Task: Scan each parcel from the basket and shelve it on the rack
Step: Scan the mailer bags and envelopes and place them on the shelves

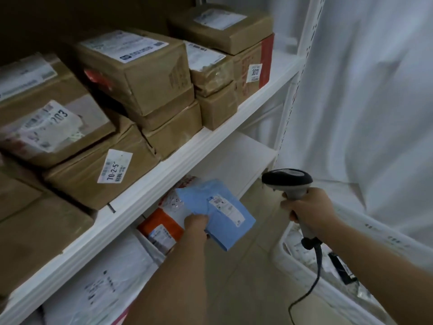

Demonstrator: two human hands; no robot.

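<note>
White rack; left hand seemingly pinches blue parcel.

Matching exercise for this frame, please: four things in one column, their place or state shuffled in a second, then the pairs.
Things:
1. blue parcel
2. scanner
3. brown boxes
4. basket

Places:
A. stacked on the upper shelf
B. gripped by the right hand
C. on the floor, lower right
D. held by the left hand at the lower shelf

Pairs: 1-D, 2-B, 3-A, 4-C
</note>
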